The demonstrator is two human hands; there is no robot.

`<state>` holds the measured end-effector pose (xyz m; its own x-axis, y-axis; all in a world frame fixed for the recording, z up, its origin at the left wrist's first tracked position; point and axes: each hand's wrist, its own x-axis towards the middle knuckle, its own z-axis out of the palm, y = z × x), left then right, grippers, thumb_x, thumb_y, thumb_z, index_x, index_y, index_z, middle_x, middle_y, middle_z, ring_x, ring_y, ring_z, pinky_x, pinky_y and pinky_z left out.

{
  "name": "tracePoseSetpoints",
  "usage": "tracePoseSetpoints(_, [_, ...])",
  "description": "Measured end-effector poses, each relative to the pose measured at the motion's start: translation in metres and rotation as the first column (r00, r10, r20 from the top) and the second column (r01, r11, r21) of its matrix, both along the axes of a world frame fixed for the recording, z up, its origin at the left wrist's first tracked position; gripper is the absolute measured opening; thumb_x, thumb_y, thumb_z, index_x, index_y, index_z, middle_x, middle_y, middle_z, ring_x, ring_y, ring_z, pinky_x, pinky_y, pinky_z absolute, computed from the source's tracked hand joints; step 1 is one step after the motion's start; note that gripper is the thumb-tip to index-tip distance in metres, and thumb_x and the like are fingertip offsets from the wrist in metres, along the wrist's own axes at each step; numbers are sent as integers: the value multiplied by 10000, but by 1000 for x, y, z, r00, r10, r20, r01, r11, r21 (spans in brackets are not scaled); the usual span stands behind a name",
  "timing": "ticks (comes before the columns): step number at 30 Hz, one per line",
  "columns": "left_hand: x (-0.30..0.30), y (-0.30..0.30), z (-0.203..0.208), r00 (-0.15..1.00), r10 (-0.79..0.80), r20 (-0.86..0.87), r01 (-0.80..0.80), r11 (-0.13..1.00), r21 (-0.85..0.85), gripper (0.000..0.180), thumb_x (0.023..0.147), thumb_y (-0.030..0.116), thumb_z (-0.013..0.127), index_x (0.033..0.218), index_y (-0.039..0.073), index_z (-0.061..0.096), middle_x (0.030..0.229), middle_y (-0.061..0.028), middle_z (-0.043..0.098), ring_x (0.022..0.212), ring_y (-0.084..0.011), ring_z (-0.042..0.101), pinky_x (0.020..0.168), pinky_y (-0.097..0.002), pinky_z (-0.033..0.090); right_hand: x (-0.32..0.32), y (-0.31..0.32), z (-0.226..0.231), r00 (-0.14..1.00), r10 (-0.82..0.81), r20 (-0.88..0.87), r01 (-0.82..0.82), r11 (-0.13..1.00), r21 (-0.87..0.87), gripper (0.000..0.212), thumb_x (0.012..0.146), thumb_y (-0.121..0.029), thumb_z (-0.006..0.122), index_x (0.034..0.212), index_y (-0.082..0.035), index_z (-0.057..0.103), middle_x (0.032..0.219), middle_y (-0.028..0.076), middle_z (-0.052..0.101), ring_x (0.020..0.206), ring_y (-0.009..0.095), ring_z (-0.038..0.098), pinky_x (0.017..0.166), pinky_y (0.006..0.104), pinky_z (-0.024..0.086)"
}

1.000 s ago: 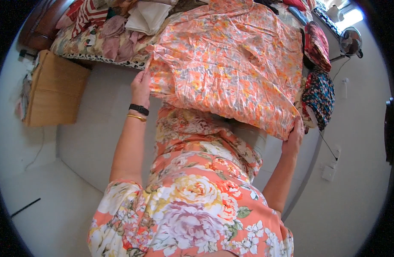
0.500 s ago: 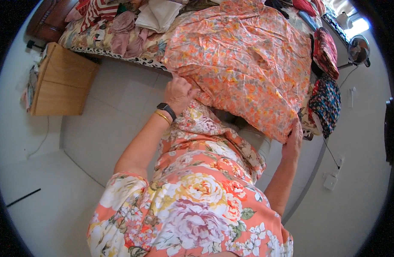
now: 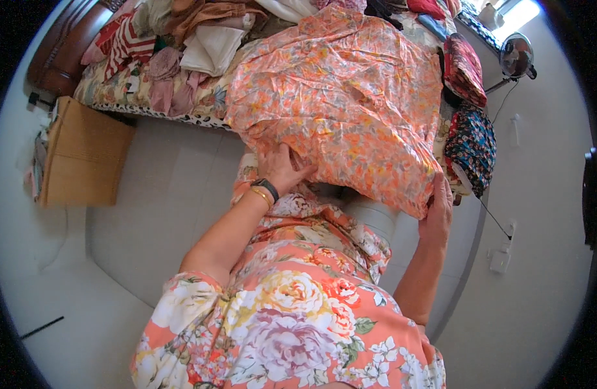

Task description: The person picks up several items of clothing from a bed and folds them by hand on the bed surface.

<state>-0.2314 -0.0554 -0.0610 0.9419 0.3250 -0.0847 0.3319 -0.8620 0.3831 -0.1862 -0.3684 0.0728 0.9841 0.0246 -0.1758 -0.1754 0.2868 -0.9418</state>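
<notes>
A wrinkled orange floral cloth (image 3: 350,97) is spread over the near side of the bed, its close edge drawn toward me. At that edge's left end, my left hand (image 3: 280,172) holds the fabric with thumb and fingers partly apart; some fingertips are hidden in its folds. My right hand (image 3: 436,214) pinches the right corner, fingers closed around it. Between my hands the edge sags above my lap.
Folded white cloth (image 3: 213,48) and heaped clothes lie at the bed's (image 3: 97,91) left. Dark floral fabric (image 3: 472,146) and a red bundle (image 3: 464,68) sit at the right. A wooden cabinet (image 3: 84,155) stands left, a fan (image 3: 517,55) far right.
My left hand has moved slightly down and right, its thumb and fingers now wider apart on the cloth. The right hand keeps its corner. The view has shifted a little.
</notes>
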Motion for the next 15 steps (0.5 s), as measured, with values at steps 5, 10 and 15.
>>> tracePoseSetpoints(5, [-4, 15, -6, 991, -126, -35, 92, 863, -497, 636, 768, 437, 768, 1150, -35, 579, 1026, -148, 677, 935, -266, 650, 789, -368, 519, 6, -10, 3, 999, 9, 53, -10, 999, 31, 376, 1004, -327, 500, 1174, -3, 582, 1057, 73, 653, 897, 120, 647, 739, 280, 549])
tracePoseSetpoints(10, [-37, 39, 97, 913, -372, -170, 84, 578, -812, 381, 864, 290, 713, 1070, -25, 651, 974, -89, 690, 773, -159, 654, 720, -273, 525, 6, -23, 2, 997, 13, 72, -11, 999, -34, 369, 1007, -324, 495, 1145, 5, 589, 1045, 73, 658, 885, 106, 644, 745, 268, 548])
tracePoseSetpoints(15, [-78, 86, 149, 963, -133, 234, 269, 405, -874, 206, 904, 86, 648, 1063, -46, 664, 1050, -48, 673, 931, -108, 616, 784, -245, 487, -1, -35, 12, 998, 9, 54, -8, 1000, -22, 403, 978, -318, 551, 1213, 8, 567, 1123, 86, 627, 982, 146, 627, 819, 296, 528])
